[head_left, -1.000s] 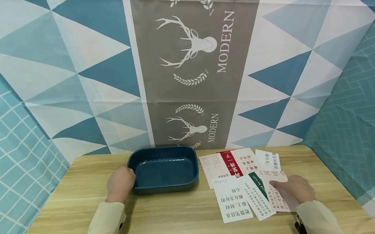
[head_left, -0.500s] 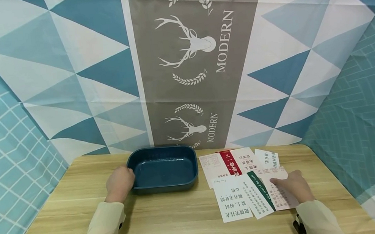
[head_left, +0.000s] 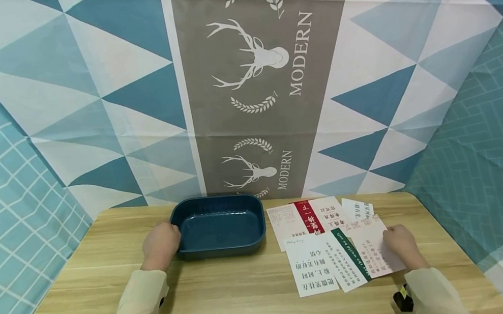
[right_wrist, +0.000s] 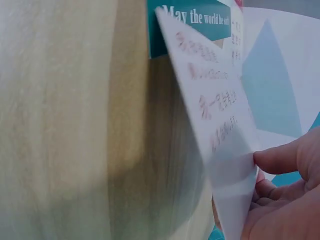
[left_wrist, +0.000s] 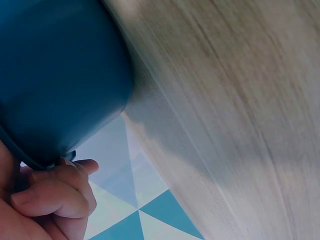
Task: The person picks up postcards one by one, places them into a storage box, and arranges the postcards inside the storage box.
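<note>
My left hand [head_left: 161, 245] grips the left rim of a deep dark-blue dish [head_left: 222, 252], which has nothing in it. In the left wrist view the curled fingers [left_wrist: 62, 187] close over the rim of the dish [left_wrist: 60, 75]. On the right, my right hand [head_left: 402, 246] pinches the right edge of a pale pink card [head_left: 373, 249] with reddish writing. The right wrist view has the thumb [right_wrist: 277, 159] on one face of this card [right_wrist: 220, 125], which tilts up off the table. Beneath its far edge lies a green-striped card [head_left: 349, 251].
Overlapping cards spread right of the dish: a white one with black characters [head_left: 311, 268], a red-striped one [head_left: 283, 222] and a white one at the back [head_left: 358, 209]. The wooden table [head_left: 230, 302] meets a patterned cloth backdrop [head_left: 143, 86] behind.
The right hand has drawn back to the pink card's right edge and raised that side. More of the green-striped card shows. The left hand and the dish stay put.
</note>
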{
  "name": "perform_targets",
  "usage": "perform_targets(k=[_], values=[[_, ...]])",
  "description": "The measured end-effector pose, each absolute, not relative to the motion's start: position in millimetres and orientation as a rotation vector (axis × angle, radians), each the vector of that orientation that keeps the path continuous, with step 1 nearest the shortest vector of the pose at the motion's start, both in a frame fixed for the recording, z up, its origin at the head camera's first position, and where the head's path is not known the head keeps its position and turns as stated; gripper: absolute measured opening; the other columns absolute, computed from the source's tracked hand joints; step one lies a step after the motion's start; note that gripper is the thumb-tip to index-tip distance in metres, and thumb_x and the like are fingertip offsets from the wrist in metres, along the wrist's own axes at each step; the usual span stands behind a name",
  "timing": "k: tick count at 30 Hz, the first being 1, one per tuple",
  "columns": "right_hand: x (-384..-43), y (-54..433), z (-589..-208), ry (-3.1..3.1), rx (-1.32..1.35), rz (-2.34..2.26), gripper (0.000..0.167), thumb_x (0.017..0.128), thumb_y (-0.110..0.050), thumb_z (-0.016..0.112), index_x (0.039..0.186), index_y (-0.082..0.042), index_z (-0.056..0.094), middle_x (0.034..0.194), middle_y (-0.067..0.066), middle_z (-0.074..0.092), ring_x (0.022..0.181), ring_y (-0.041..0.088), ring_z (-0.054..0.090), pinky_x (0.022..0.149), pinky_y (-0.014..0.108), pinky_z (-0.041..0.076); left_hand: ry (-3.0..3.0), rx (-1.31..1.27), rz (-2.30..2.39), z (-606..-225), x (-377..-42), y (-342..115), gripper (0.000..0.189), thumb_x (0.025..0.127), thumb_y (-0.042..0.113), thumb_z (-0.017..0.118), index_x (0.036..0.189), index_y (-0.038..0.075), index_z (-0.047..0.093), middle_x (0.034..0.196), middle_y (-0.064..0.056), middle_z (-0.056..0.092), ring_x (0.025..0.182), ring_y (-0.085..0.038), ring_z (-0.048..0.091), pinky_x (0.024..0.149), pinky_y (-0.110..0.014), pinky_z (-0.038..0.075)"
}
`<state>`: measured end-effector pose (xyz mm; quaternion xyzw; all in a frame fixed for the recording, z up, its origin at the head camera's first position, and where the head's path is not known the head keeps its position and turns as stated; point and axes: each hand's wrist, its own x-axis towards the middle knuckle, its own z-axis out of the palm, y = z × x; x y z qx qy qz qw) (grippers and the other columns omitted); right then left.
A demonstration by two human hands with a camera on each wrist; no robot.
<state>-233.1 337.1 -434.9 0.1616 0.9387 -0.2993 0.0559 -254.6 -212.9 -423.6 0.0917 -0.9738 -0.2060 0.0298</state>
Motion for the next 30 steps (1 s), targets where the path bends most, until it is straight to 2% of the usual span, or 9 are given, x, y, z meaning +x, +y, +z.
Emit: perform_targets(k=[4,10,21,30], values=[[-234,334,-432,2.833,0.581,-1.019,0.05,0.089,-0.015,0.032,0.125,0.02,0.039,0.124,0.039,0.041,0.112,0.049,0.043,0.095,0.055,0.037,-2.993,0.271,-0.627,-423,-254,-213,0.039,0.094,0.016,0.035,0.071,-0.001,0.06,0.072,-0.017,0.059,0.057,-0.023,0.052,0.048,-0.041,0.044],[-233,328,-426,2.851,0.573,-1.046,0.049,0.091,-0.02,0.036,0.126,0.013,0.044,0.126,0.034,0.045,0.112,0.046,0.045,0.094,0.055,0.037,-2.985,0.244,-0.636,-422,-251,-211,0.041,0.094,0.014,0.035,0.062,0.002,0.057,0.065,-0.015,0.055,0.053,-0.021,0.047,0.046,-0.039,0.043],[-239,303,-405,2.922,0.322,-1.096,0.046,0.094,-0.027,0.044,0.125,0.006,0.05,0.126,0.029,0.05,0.112,0.041,0.048,0.093,0.053,0.039,-2.993,0.259,-0.672,-424,-253,-214,0.042,0.094,0.015,0.034,0.06,0.005,0.055,0.062,-0.011,0.052,0.052,-0.02,0.044,0.045,-0.034,0.039],[-247,266,-391,2.957,0.081,-1.095,0.034,0.092,-0.019,0.048,0.116,0.003,0.058,0.115,0.023,0.058,0.097,0.031,0.055,0.084,0.045,0.043,-3.006,0.257,-0.67,-424,-254,-214,0.042,0.095,0.016,0.033,0.061,0.005,0.055,0.063,-0.011,0.052,0.053,-0.022,0.046,0.047,-0.035,0.039]])
